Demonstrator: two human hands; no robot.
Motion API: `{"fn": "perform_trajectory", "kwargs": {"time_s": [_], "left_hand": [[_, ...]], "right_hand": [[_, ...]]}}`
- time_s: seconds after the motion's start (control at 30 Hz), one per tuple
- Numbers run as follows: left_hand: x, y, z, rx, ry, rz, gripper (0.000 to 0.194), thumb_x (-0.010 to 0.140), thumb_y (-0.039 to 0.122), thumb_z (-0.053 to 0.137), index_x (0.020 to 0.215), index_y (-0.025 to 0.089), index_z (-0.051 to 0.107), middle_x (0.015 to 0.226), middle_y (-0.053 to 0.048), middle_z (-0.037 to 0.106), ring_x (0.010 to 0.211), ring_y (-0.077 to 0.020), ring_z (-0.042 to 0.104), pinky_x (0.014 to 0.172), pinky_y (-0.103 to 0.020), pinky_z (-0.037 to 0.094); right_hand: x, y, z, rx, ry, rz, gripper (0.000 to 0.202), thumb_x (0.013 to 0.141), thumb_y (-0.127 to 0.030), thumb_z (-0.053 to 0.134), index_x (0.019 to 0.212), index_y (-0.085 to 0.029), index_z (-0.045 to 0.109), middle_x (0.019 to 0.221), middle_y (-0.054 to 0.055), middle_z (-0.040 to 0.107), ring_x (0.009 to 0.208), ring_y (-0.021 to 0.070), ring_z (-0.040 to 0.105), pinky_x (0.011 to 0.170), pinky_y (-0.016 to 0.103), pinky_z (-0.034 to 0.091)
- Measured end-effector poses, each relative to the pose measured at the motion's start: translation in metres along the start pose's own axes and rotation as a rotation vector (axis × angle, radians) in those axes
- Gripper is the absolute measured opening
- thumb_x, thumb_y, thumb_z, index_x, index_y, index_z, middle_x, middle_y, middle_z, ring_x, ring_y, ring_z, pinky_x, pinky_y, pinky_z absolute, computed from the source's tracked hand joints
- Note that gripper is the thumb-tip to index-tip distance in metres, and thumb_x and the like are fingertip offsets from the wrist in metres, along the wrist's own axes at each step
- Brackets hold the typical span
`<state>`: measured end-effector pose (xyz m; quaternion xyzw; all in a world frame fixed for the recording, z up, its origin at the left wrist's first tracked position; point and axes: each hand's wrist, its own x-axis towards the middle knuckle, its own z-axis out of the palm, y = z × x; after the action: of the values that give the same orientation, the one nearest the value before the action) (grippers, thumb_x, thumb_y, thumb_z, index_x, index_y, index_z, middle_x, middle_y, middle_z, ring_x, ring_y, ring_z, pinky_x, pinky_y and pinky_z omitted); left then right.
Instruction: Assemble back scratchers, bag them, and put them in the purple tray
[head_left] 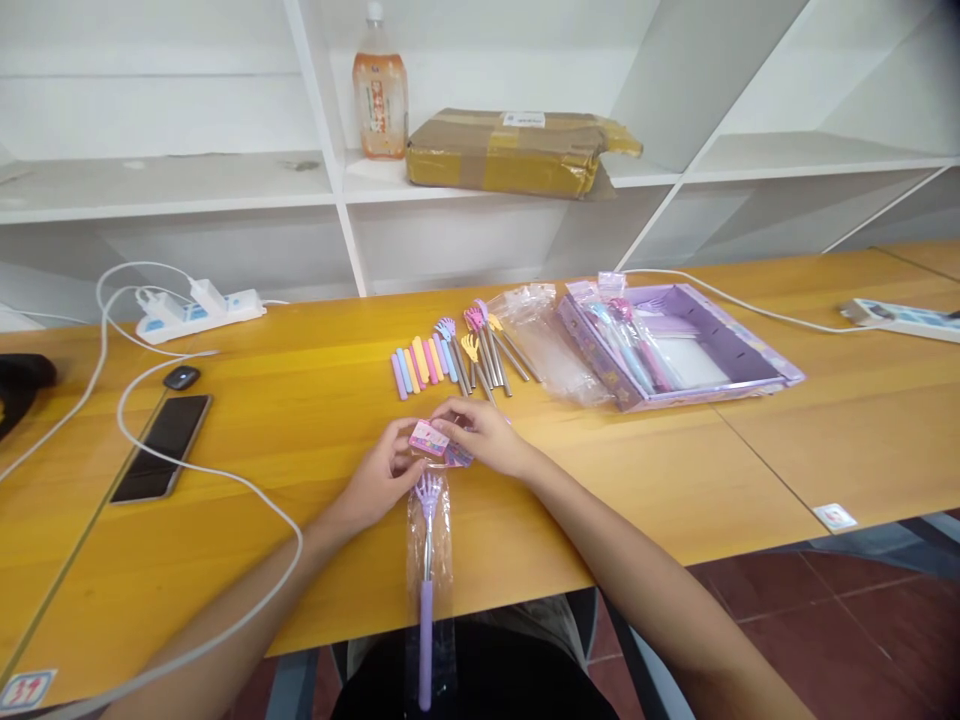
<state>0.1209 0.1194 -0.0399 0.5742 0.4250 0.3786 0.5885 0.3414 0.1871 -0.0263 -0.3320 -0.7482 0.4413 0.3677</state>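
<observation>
A purple back scratcher (426, 640) in a clear plastic bag (442, 530) hangs over the table's front edge, its hand-shaped head upward. At the top of the bag is a small pink printed card (428, 440). My left hand (379, 478) is closed on the card's left side, its thumb low by the bag's top. From the other side my right hand (484, 432) pinches the card, with a bluish-purple printed piece (458, 456) showing below its fingers. Beyond my hands lie several metal back scratcher rods with coloured heads (480, 345) and a row of pastel handles (421, 364).
A purple open box (750, 345) holds bagged back scratchers (634, 345); loose clear bags (559, 350) lie beside it. Leftward are a phone (161, 447), a small black object (181, 377), a power strip (201, 312) and a looping white cable (255, 487). Shelves hold a bottle (381, 95) and a taped carton (510, 150).
</observation>
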Motion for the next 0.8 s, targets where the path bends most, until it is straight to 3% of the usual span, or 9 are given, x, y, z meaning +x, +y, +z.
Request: {"fn": "perform_trajectory", "kwargs": {"time_s": [0.07, 0.13, 0.37, 0.57, 0.8], "left_hand": [[-0.0026, 0.0023, 0.0020, 0.017, 0.014, 0.002, 0.074, 0.101, 0.030, 0.068, 0.165, 0.029, 0.030, 0.133, -0.012, 0.072, 0.101, -0.0203, 0.076, 0.089, -0.032, 0.057], [-0.0046, 0.0036, 0.0031, 0.063, 0.020, 0.021, 0.079, 0.102, 0.029, 0.065, 0.169, 0.032, 0.024, 0.131, -0.010, 0.072, 0.092, -0.0170, 0.075, 0.081, -0.028, 0.056], [-0.0045, 0.0022, 0.0007, 0.208, 0.029, 0.019, 0.055, 0.102, 0.033, 0.063, 0.155, 0.025, 0.050, 0.120, -0.008, 0.075, 0.081, -0.0150, 0.070, 0.073, -0.026, 0.053], [-0.0033, 0.0059, 0.0022, 0.161, 0.028, 0.028, 0.065, 0.101, 0.030, 0.064, 0.161, 0.025, 0.042, 0.126, -0.010, 0.075, 0.086, -0.0161, 0.072, 0.077, -0.026, 0.055], [-0.0029, 0.0099, 0.0035, 0.149, 0.038, 0.026, 0.059, 0.101, 0.028, 0.064, 0.157, 0.025, 0.046, 0.136, -0.012, 0.071, 0.092, -0.0168, 0.075, 0.080, -0.026, 0.055]], "right_hand": [[0.0006, 0.0004, 0.0013, -0.006, 0.040, -0.002, 0.019, 0.103, -0.039, 0.067, 0.100, -0.021, 0.074, 0.093, 0.002, 0.076, 0.080, 0.0163, 0.069, 0.073, 0.029, 0.053], [0.0009, -0.0002, 0.0024, -0.008, 0.080, -0.016, 0.022, 0.103, -0.040, 0.067, 0.096, -0.021, 0.074, 0.090, 0.002, 0.075, 0.079, 0.0161, 0.068, 0.072, 0.028, 0.052], [0.0004, -0.0006, 0.0056, -0.073, 0.158, -0.065, 0.023, 0.104, -0.039, 0.066, 0.092, -0.021, 0.074, 0.081, 0.001, 0.070, 0.075, 0.0156, 0.064, 0.070, 0.028, 0.048], [0.0000, -0.0019, 0.0065, -0.093, 0.167, -0.089, 0.022, 0.105, -0.037, 0.064, 0.094, -0.021, 0.074, 0.085, 0.001, 0.071, 0.079, 0.0163, 0.066, 0.074, 0.029, 0.048], [-0.0002, -0.0014, 0.0080, -0.124, 0.201, -0.078, 0.020, 0.104, -0.036, 0.065, 0.093, -0.022, 0.075, 0.081, 0.001, 0.069, 0.075, 0.0155, 0.063, 0.071, 0.029, 0.048]]}}
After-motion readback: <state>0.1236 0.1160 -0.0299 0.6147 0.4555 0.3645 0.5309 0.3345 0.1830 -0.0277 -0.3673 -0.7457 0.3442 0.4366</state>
